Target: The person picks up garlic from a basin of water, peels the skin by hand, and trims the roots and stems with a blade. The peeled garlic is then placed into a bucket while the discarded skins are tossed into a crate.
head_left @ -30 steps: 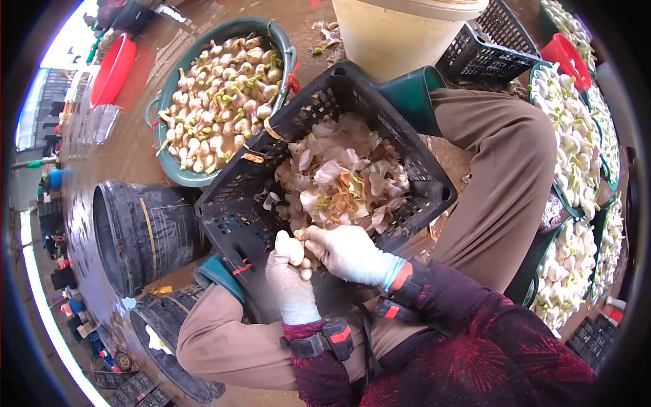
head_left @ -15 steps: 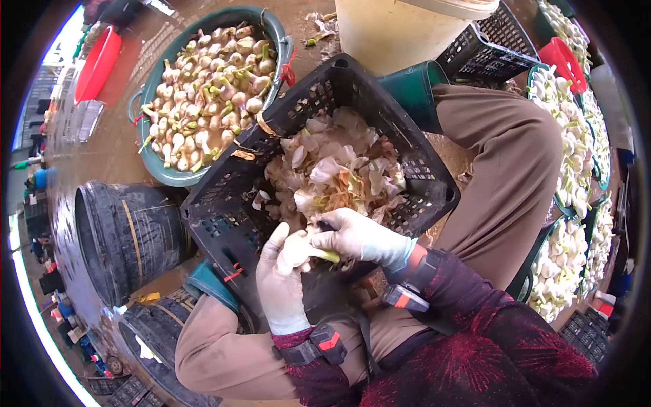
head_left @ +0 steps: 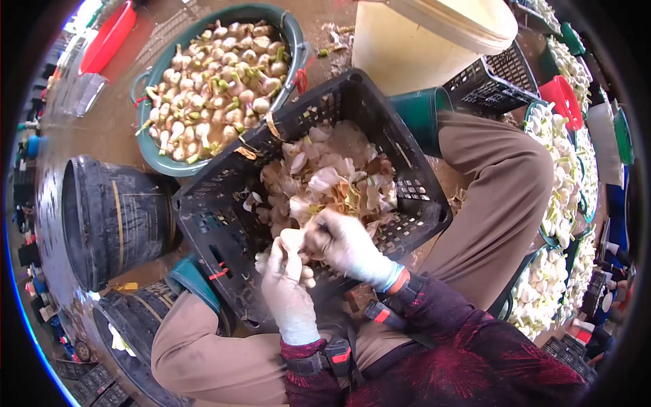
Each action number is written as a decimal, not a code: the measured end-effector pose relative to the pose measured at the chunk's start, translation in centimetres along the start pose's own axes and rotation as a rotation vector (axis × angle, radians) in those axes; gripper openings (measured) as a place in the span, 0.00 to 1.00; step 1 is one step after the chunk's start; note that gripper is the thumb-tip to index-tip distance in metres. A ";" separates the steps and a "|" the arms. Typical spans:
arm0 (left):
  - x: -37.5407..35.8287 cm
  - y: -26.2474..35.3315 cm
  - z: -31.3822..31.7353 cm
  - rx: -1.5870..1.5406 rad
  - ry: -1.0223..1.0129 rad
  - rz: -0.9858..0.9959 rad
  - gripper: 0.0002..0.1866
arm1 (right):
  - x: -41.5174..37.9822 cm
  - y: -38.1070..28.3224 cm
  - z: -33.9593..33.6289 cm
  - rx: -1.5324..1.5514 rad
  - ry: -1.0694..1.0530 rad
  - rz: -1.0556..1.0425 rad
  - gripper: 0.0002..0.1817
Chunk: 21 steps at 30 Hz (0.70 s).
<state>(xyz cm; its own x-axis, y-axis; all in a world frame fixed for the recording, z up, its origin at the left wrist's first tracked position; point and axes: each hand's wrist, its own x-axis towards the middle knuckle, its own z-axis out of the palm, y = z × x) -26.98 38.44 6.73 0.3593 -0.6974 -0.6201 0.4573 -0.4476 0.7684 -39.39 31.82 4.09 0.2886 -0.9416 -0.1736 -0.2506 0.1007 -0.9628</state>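
Note:
My left hand (head_left: 288, 295), in a pale glove, holds a garlic bulb (head_left: 293, 240) upright over the near side of a black plastic crate (head_left: 227, 241). My gloved right hand (head_left: 349, 249) is closed beside the bulb, its fingertips smeared by motion. Something dark shows at those fingers; I cannot make out what it is. Papery garlic skins (head_left: 332, 178) are heaped in the crate below and beyond my hands.
A green tub (head_left: 298, 51) of unpeeled garlic stands beyond the crate, with a cream bucket (head_left: 407, 51) to its right. Black buckets (head_left: 125, 227) lie at left. Peeled white garlic (head_left: 553, 183) fills tubs at right. A red basin (head_left: 108, 41) is at far left.
My right hand has shifted slightly down and blurred; the bulb's green stem no longer shows. My left hand still holds the bulb, now more upright. The view has shifted a little.

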 end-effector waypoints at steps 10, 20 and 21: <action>-1.8 0.0 0.7 -0.171 0.000 0.092 0.18 | -1.5 -4.5 -2.1 -0.250 -0.127 -0.045 0.14; -1.5 0.0 3.8 -0.028 0.017 0.026 0.15 | 0.1 -2.5 -0.5 -0.259 0.096 0.014 0.10; -1.2 -0.1 3.4 -0.025 0.012 -0.010 0.15 | 0.6 -2.8 -1.1 -0.183 0.031 0.149 0.11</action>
<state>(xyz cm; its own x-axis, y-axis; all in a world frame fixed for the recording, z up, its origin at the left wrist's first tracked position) -30.23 37.46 7.90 0.3641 -0.6862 -0.6297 0.4811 -0.4403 0.7581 -39.51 30.68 6.90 0.2082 -0.9303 -0.3019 -0.4526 0.1820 -0.8729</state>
